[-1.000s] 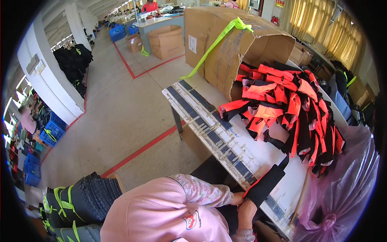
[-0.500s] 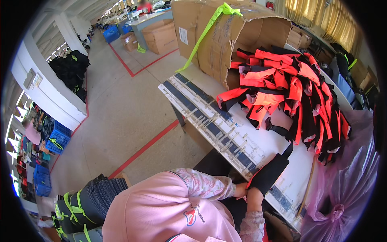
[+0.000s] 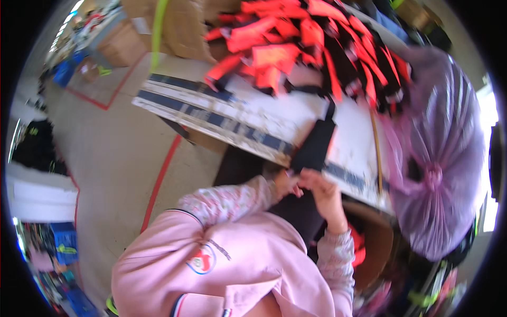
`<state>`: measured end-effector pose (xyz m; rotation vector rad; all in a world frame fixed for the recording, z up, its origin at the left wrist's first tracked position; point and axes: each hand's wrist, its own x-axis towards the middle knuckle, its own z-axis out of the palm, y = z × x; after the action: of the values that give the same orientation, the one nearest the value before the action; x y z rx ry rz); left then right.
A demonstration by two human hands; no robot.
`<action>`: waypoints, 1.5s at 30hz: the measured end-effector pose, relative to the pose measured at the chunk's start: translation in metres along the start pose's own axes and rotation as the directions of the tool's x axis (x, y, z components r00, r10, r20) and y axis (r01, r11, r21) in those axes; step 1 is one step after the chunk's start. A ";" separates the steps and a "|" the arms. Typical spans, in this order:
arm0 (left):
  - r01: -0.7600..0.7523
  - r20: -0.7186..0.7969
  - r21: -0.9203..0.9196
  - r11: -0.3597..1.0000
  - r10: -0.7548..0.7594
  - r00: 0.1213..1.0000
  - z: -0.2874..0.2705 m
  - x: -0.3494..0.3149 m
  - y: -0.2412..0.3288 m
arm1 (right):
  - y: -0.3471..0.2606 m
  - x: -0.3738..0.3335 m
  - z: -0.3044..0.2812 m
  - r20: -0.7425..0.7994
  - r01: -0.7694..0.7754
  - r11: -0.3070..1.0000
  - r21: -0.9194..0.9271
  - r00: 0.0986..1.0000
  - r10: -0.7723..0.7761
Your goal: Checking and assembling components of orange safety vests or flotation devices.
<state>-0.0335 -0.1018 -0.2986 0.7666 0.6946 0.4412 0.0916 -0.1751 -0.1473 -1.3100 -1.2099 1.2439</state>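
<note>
A black fabric strip (image 3: 315, 145) with a narrow tail and a little red-orange along its edge lies over the near edge of the worn white table (image 3: 348, 124). At its near end my left hand (image 3: 287, 184) is closed, fingertips pinched on the corner. My right hand (image 3: 322, 190) sits beside it, bent fingers pressed at the same end and meeting the left fingertips. Motion blur softens the fingers. Farther back on the table is a heap of red-orange and black fabric strips (image 3: 274, 58).
A big cardboard box (image 3: 182, 31) with a lime-yellow ribbon (image 3: 158, 31) stands behind the table. At the right bulges a knotted purple plastic bag (image 3: 443, 132). Below the table's right side is an open carton (image 3: 377, 238) near red-orange cloth. Red tape (image 3: 161, 182) lines the floor.
My view has swung to the right, so the table and heap appear farther left. My right hand, mostly covered by the black strip before, now shows at its near end.
</note>
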 end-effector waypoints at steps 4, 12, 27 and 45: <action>0.039 -0.179 -0.031 0.999 -0.043 0.983 0.018 -0.007 0.016 | 0.003 0.005 -0.035 -0.245 0.116 0.844 -0.524 0.928 -0.279; 0.002 -0.221 -0.046 0.999 -0.013 0.975 0.033 -0.003 0.000 | 0.048 0.017 -0.002 0.001 0.117 0.470 -0.875 0.971 -0.240; 0.491 0.257 -0.178 0.852 -0.442 0.860 0.008 -0.012 0.072 | 0.061 0.005 -0.023 0.063 0.257 0.669 -0.697 0.952 -0.299; 0.072 -0.216 0.254 0.965 -0.016 0.976 0.037 -0.009 0.000 | 0.072 0.091 -0.024 -0.069 0.058 0.373 -0.926 0.945 -0.319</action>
<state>-0.0129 -0.1248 -0.2758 0.9580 0.9821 0.3989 0.1195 -0.0901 -0.2256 -1.9391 -1.9161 0.0795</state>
